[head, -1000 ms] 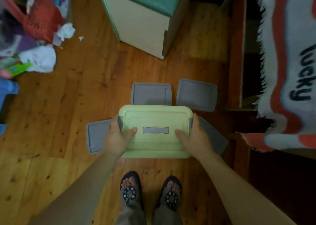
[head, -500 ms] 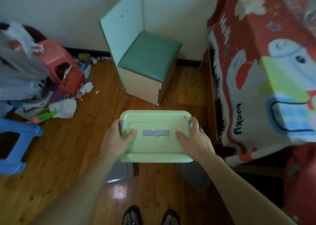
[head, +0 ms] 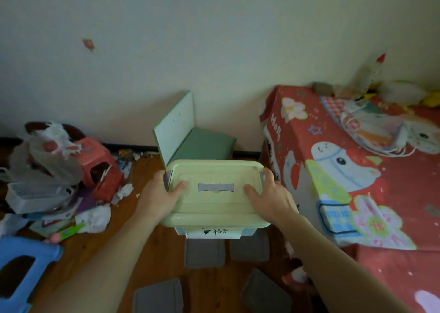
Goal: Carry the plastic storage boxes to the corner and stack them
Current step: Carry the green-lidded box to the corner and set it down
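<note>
Two hands carry one box here, so read them in order. At about 9 o'clock of the lid, your left hand (head: 162,195) grasps the short end of the storage box (head: 215,193), thumb lying on the pale green lid (head: 215,208) and fingers curled round the grey latch on that side. Between your hands the box hangs level in the air, dead ahead at 12 o'clock, its long axis running straight across you from 9 to 3; a handwritten label (head: 215,232) shows on the near wall under the lid's edge. At 3 o'clock your right hand (head: 271,197) grasps the other short end in the same way. Neither hand sits nearer; the hold looks even. Below, grey lidded boxes (head: 204,253) lie on the wooden floor toward 6 o'clock. No corner is plainly in view, so you probably need to turn with the box kept crosswise.
</note>
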The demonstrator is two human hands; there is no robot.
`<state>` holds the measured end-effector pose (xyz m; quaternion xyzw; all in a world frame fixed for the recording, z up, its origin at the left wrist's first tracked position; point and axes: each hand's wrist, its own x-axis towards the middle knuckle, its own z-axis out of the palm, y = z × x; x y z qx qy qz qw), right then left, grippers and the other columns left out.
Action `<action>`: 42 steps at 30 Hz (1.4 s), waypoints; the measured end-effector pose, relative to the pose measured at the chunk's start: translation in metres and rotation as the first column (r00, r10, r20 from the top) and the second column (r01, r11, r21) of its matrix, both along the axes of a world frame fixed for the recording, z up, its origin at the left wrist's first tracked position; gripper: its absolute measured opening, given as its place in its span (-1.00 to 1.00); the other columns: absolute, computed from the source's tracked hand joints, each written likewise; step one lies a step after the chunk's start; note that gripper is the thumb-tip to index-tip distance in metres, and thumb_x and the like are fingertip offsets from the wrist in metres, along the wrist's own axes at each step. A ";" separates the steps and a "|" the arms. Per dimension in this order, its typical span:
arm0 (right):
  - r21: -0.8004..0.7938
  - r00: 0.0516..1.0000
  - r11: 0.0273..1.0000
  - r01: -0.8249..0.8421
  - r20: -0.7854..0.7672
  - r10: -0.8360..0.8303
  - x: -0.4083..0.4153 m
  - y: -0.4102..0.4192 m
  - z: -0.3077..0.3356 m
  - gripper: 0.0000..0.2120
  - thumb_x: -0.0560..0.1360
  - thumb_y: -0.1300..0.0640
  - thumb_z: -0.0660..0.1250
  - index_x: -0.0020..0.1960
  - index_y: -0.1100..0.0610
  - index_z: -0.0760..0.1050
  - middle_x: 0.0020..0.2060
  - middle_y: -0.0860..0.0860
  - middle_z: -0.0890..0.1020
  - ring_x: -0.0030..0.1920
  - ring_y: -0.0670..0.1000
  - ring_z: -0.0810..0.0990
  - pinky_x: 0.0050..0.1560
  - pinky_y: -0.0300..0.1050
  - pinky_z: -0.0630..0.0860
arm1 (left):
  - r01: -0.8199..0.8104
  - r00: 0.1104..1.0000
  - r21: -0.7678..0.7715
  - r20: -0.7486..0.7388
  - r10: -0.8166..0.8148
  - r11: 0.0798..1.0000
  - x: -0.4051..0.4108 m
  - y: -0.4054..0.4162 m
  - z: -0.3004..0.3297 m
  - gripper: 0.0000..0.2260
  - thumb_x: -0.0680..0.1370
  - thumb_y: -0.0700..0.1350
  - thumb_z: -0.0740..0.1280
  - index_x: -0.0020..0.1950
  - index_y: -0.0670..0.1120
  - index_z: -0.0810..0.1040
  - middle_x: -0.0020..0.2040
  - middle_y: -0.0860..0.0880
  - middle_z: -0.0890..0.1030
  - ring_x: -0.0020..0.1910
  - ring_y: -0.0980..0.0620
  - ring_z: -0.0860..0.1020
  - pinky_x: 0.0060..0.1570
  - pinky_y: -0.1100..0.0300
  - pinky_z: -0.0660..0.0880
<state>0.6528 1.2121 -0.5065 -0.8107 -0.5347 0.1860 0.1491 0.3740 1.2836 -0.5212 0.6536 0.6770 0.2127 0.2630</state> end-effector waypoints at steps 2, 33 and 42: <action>0.037 1.000 0.999 0.007 -0.005 -0.007 0.003 0.004 0.035 -0.32 0.51 -0.35 0.13 0.50 -0.03 0.10 0.12 0.09 0.58 -0.06 0.11 0.52 -0.13 -0.03 0.40 | 0.015 1.000 0.022 -0.002 -0.015 1.000 0.002 0.005 0.039 -0.42 0.45 0.36 0.28 0.29 -0.01 0.40 0.05 0.04 0.56 0.04 -0.05 0.55 -0.07 0.08 0.46; 0.261 0.997 0.963 0.071 0.019 -0.079 0.058 -0.022 0.437 -0.32 0.48 -0.28 0.18 0.46 0.10 0.27 0.22 0.13 0.53 0.06 0.17 0.46 0.01 0.00 0.42 | 0.091 0.994 0.264 -0.089 -0.069 0.960 0.065 -0.007 0.441 -0.47 0.50 0.27 0.27 0.26 -0.10 0.39 0.14 -0.06 0.55 0.12 -0.11 0.51 -0.01 0.07 0.43; 0.304 0.978 0.939 0.160 0.083 -0.194 0.108 -0.073 0.476 -0.35 0.51 -0.30 0.19 0.42 0.12 0.31 0.22 0.12 0.54 0.01 0.14 0.46 -0.05 -0.03 0.39 | 0.187 0.982 0.301 -0.046 -0.182 0.935 0.130 -0.024 0.475 -0.47 0.48 0.29 0.28 0.23 -0.08 0.39 0.07 -0.03 0.53 0.07 -0.10 0.51 -0.03 0.06 0.44</action>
